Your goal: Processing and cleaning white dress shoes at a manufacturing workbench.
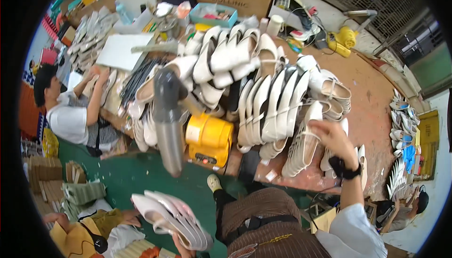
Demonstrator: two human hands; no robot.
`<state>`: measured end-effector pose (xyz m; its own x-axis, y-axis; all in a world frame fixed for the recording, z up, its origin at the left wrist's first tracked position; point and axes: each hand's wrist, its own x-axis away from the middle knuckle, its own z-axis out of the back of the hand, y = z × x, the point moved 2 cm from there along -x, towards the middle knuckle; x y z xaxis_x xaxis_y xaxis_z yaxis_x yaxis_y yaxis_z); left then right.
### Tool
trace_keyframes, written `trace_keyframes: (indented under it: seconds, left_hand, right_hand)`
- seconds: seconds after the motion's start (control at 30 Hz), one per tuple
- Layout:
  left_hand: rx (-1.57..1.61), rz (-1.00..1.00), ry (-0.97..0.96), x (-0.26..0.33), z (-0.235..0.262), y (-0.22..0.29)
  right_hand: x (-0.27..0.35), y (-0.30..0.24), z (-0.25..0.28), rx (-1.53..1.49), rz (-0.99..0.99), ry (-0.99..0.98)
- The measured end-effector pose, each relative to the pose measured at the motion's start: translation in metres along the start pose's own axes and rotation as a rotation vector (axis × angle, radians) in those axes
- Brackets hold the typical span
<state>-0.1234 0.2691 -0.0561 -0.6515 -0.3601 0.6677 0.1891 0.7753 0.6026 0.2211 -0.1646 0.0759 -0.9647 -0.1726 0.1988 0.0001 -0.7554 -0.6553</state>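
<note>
Cream shoes [174, 218] fill the closed left hand [182, 247]; right hand [332, 138] spreads open over stacked sandals [301, 147] beside a yellow box [209, 138].

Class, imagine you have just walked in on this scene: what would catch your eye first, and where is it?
First, the big heap of white shoes piled across the middle of the work table, with the right hand reaching to its near edge. Next, the bright yellow machine at the table's front edge, beside a grey tool. Below, the left hand holds a stack of pale shoes.

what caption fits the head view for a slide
Right hand reaches to white shoes on a table; left hand holds a shoe stack.
</note>
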Motion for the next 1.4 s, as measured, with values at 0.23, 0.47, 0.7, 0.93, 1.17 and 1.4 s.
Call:
trace_keyframes:
  seconds: [0.23,0.47,0.7,0.93,1.17,1.4]
  left_hand:
    - [-0.228,0.210,0.114,0.096,-0.015,-0.053]
    - [-0.476,0.377,0.140,0.099,-0.076,-0.071]
    - [-0.743,0.462,0.019,0.056,-0.165,-0.048]
    - [-0.695,0.386,-0.152,0.041,-0.200,-0.045]
    - [-1.042,0.441,-0.172,0.040,-0.206,-0.042]
    - [-1.537,-0.030,-0.287,0.034,-0.258,-0.032]
  right_hand:
    - [-0.192,0.092,0.076,0.438,-0.132,0.455]
    - [-0.240,0.174,0.038,0.443,-0.066,0.485]
    - [-0.237,0.176,0.039,0.403,0.134,0.329]
    - [-0.255,0.188,0.014,0.638,0.033,0.216]
    - [-0.256,0.194,0.008,0.697,0.099,0.134]
    - [-0.279,0.268,0.031,0.715,0.234,0.206]
